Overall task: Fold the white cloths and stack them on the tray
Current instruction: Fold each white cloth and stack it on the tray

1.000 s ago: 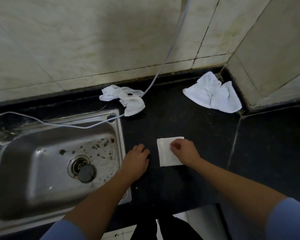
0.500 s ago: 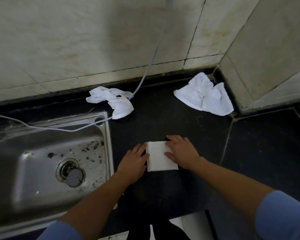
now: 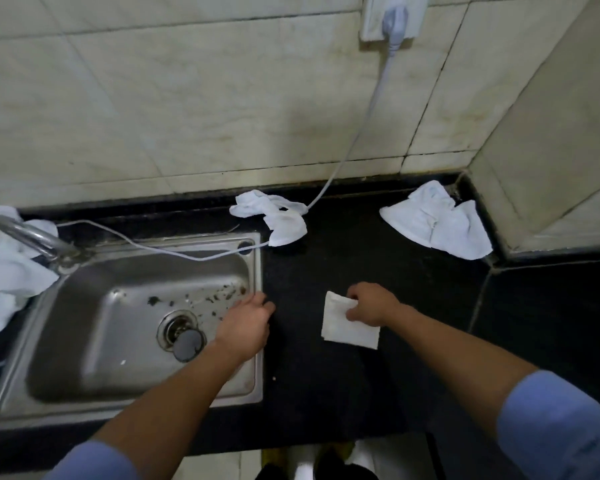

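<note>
Head view, counted items.

Hands: two. The right hand (image 3: 371, 304) has its grip pinched on the upper right part of the folded cloth (image 3: 347, 327), fingers and thumb curled onto it. The left hand (image 3: 246, 322) is over the right rim of the sink (image 3: 118, 415). Its grip is loosely bent and holds nothing.

White cloths on the black worktop (image 3: 326, 393): three.
1. The folded cloth, a small rectangle near the front edge, between the two hands.
2. A crumpled cloth (image 3: 274, 216) at the back, just beside the sink's rear right corner.
3. A spread cloth (image 3: 437, 225) in the rear right corner, against the wall.

A heap of white cloth (image 3: 7, 268) also lies at the far left behind the tap (image 3: 32, 237). How many pieces it contains cannot be told.

Fixtures: one sink with one drain plug (image 3: 187, 344), and one tap. One cable (image 3: 357, 140) runs from the wall socket (image 3: 394, 15) down past the crumpled cloth and across the sink's rear rim.
</note>
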Action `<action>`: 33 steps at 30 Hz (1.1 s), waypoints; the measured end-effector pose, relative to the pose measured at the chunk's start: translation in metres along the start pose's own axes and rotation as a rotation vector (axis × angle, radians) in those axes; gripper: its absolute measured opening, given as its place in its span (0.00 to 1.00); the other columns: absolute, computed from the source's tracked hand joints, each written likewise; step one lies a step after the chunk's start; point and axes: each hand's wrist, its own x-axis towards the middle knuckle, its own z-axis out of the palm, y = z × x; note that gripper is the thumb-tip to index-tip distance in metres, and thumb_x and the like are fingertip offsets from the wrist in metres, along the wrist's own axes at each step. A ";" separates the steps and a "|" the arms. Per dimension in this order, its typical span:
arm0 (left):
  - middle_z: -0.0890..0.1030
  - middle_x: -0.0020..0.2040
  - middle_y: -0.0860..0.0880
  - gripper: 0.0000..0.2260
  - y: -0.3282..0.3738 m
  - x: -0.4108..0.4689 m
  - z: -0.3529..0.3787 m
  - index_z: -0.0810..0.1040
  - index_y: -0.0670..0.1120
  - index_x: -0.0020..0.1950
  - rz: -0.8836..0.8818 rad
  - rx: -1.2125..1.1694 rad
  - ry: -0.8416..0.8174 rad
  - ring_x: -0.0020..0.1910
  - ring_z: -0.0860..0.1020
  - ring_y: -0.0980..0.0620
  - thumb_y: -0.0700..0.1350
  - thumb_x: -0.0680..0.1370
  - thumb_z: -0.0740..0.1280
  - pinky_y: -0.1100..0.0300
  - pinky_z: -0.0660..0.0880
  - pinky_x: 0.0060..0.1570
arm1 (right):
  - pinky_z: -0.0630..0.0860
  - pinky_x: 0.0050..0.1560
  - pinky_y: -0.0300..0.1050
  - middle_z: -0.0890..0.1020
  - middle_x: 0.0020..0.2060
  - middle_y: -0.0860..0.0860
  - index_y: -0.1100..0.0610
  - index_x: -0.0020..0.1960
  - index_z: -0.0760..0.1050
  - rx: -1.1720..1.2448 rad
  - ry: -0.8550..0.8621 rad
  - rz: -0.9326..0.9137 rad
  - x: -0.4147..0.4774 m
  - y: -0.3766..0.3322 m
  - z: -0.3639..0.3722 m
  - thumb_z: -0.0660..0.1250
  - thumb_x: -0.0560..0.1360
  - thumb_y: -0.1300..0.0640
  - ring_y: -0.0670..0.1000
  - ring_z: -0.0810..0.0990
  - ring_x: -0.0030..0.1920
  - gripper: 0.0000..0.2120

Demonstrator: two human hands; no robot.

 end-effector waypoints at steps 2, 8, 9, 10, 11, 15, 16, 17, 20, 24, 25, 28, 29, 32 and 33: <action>0.72 0.59 0.47 0.13 -0.002 0.000 -0.009 0.73 0.47 0.60 0.049 0.005 0.013 0.59 0.72 0.47 0.44 0.77 0.62 0.54 0.71 0.56 | 0.71 0.37 0.43 0.77 0.44 0.49 0.51 0.48 0.74 0.014 0.092 -0.009 -0.025 0.001 0.000 0.69 0.70 0.54 0.51 0.77 0.44 0.08; 0.71 0.57 0.46 0.12 0.010 0.005 -0.032 0.73 0.45 0.60 0.261 0.070 0.043 0.57 0.74 0.45 0.45 0.77 0.61 0.50 0.74 0.52 | 0.70 0.40 0.46 0.80 0.46 0.52 0.51 0.52 0.73 -0.053 0.404 0.091 -0.110 0.007 0.012 0.65 0.74 0.47 0.57 0.79 0.49 0.10; 0.71 0.57 0.46 0.12 0.015 0.005 -0.035 0.72 0.45 0.60 0.310 0.085 0.051 0.57 0.74 0.44 0.45 0.77 0.61 0.49 0.74 0.52 | 0.69 0.41 0.46 0.81 0.49 0.53 0.51 0.54 0.73 -0.061 0.457 0.139 -0.128 0.009 0.018 0.63 0.76 0.46 0.57 0.79 0.50 0.11; 0.71 0.57 0.46 0.12 0.023 0.003 -0.038 0.72 0.45 0.60 0.362 0.103 0.063 0.57 0.73 0.44 0.46 0.77 0.61 0.49 0.74 0.51 | 0.69 0.42 0.46 0.80 0.50 0.52 0.51 0.55 0.73 -0.064 0.504 0.188 -0.146 0.012 0.025 0.62 0.77 0.46 0.57 0.79 0.51 0.12; 0.71 0.57 0.46 0.12 0.031 -0.001 -0.041 0.73 0.45 0.60 0.415 0.121 0.077 0.57 0.73 0.44 0.46 0.77 0.61 0.50 0.73 0.50 | 0.69 0.43 0.46 0.80 0.52 0.51 0.52 0.56 0.74 -0.061 0.541 0.236 -0.165 0.015 0.034 0.61 0.77 0.46 0.56 0.79 0.52 0.12; 0.71 0.56 0.46 0.11 0.080 -0.024 -0.049 0.73 0.45 0.58 0.621 0.136 0.081 0.55 0.74 0.44 0.46 0.78 0.61 0.49 0.75 0.48 | 0.72 0.48 0.49 0.77 0.54 0.51 0.52 0.57 0.74 -0.033 0.642 0.404 -0.250 0.024 0.073 0.60 0.79 0.47 0.55 0.78 0.54 0.12; 0.71 0.55 0.46 0.11 0.095 -0.031 -0.049 0.73 0.45 0.59 0.671 0.136 0.077 0.55 0.74 0.44 0.46 0.78 0.61 0.49 0.75 0.48 | 0.72 0.48 0.49 0.77 0.54 0.51 0.53 0.57 0.74 -0.033 0.662 0.441 -0.272 0.027 0.085 0.60 0.79 0.47 0.55 0.77 0.55 0.12; 0.71 0.55 0.46 0.11 0.113 -0.039 -0.049 0.73 0.45 0.59 0.725 0.149 0.077 0.55 0.74 0.45 0.46 0.78 0.61 0.49 0.75 0.49 | 0.72 0.47 0.49 0.78 0.54 0.51 0.53 0.57 0.74 -0.032 0.682 0.480 -0.294 0.030 0.098 0.60 0.79 0.48 0.55 0.77 0.54 0.11; 0.72 0.56 0.46 0.12 0.171 -0.070 -0.048 0.73 0.46 0.60 0.910 0.202 0.101 0.55 0.74 0.45 0.46 0.78 0.60 0.50 0.74 0.49 | 0.74 0.45 0.49 0.80 0.52 0.50 0.52 0.53 0.73 0.014 0.731 0.628 -0.361 0.040 0.137 0.60 0.78 0.49 0.56 0.78 0.51 0.08; 0.73 0.56 0.46 0.12 0.256 -0.126 -0.036 0.74 0.46 0.59 1.128 0.280 0.124 0.56 0.75 0.44 0.47 0.78 0.61 0.49 0.75 0.49 | 0.74 0.44 0.48 0.81 0.51 0.49 0.50 0.54 0.74 0.083 0.782 0.815 -0.458 0.048 0.203 0.60 0.77 0.50 0.55 0.79 0.50 0.08; 0.74 0.56 0.47 0.12 0.277 -0.143 -0.031 0.74 0.46 0.59 1.175 0.300 0.132 0.56 0.75 0.44 0.47 0.78 0.61 0.50 0.74 0.49 | 0.73 0.44 0.48 0.81 0.51 0.49 0.49 0.55 0.75 0.093 0.794 0.858 -0.483 0.049 0.220 0.60 0.78 0.51 0.55 0.79 0.51 0.09; 0.76 0.56 0.47 0.13 0.342 -0.204 -0.008 0.74 0.46 0.60 1.335 0.338 0.152 0.56 0.76 0.44 0.48 0.78 0.61 0.50 0.74 0.50 | 0.72 0.44 0.47 0.81 0.51 0.48 0.49 0.55 0.76 0.124 0.833 1.017 -0.565 0.048 0.280 0.60 0.78 0.51 0.54 0.79 0.52 0.09; 0.76 0.56 0.47 0.12 0.363 -0.227 0.001 0.74 0.46 0.60 1.382 0.351 0.150 0.55 0.77 0.44 0.48 0.78 0.60 0.51 0.74 0.50 | 0.72 0.43 0.47 0.81 0.51 0.48 0.49 0.55 0.76 0.142 0.845 1.066 -0.592 0.048 0.303 0.60 0.78 0.51 0.54 0.79 0.51 0.09; 0.78 0.55 0.46 0.11 0.424 -0.305 0.035 0.75 0.46 0.58 1.502 0.362 0.124 0.54 0.77 0.44 0.48 0.78 0.60 0.51 0.74 0.49 | 0.70 0.42 0.46 0.80 0.51 0.48 0.49 0.55 0.76 0.191 0.875 1.189 -0.674 0.045 0.372 0.59 0.78 0.51 0.54 0.79 0.51 0.09; 0.79 0.55 0.47 0.11 0.443 -0.335 0.048 0.75 0.46 0.57 1.530 0.350 0.110 0.53 0.77 0.44 0.48 0.78 0.60 0.51 0.74 0.49 | 0.70 0.42 0.46 0.80 0.51 0.48 0.49 0.55 0.75 0.207 0.874 1.225 -0.701 0.043 0.395 0.59 0.78 0.51 0.54 0.79 0.51 0.10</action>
